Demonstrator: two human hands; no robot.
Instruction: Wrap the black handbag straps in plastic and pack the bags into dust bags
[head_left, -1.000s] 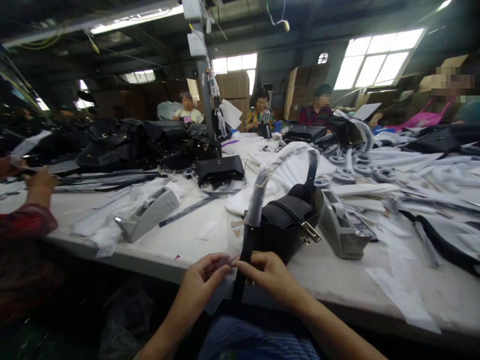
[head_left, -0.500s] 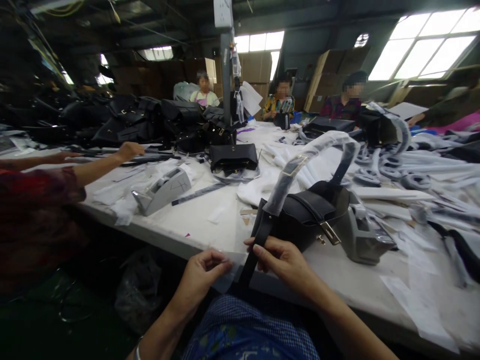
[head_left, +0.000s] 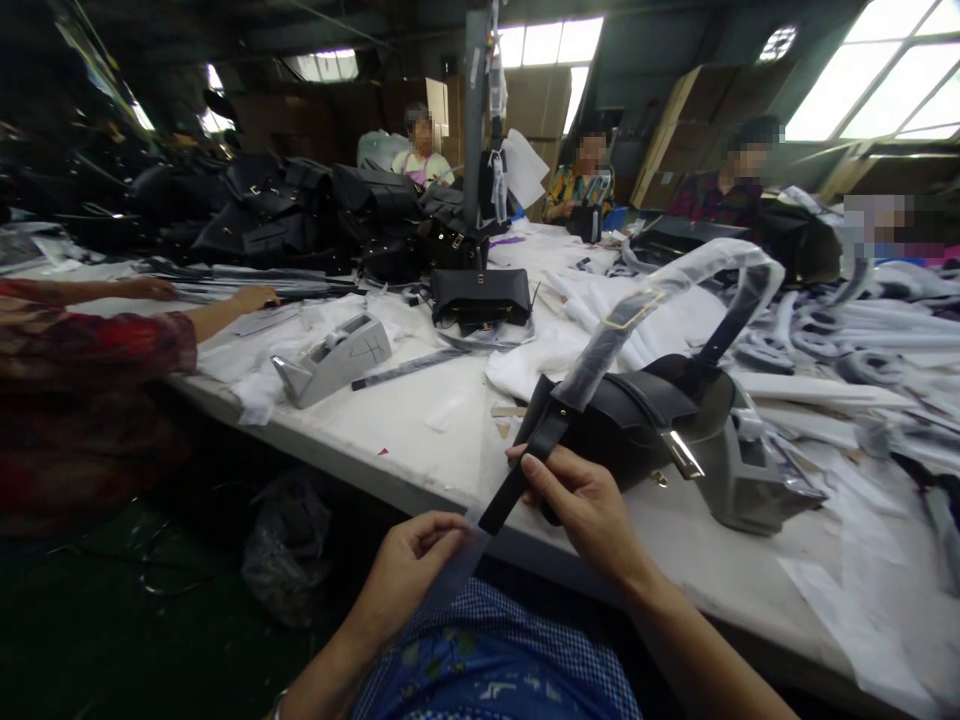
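A black handbag (head_left: 637, 425) sits near the front edge of the white table (head_left: 420, 440). Its long strap (head_left: 540, 445) arches over it, partly wrapped in clear plastic film (head_left: 675, 275). My right hand (head_left: 581, 505) is closed round the bare lower end of the strap, just in front of the bag. My left hand (head_left: 409, 570) is lower and to the left, over my lap, pinching a strip of clear film (head_left: 457, 565) that reaches up to the strap's end.
A grey tape dispenser (head_left: 757, 470) stands right of the bag, another tape dispenser (head_left: 334, 360) farther left. A co-worker's arms (head_left: 217, 315) reach over the table at left. Black bags (head_left: 300, 215) are piled behind; white wrapping and straps (head_left: 840, 330) cover the right side. Several people sit at the far side.
My hands have drawn apart: the left hand dropped toward my lap with the film strip, the right moved up the strap toward the bag. The view swung left and down.
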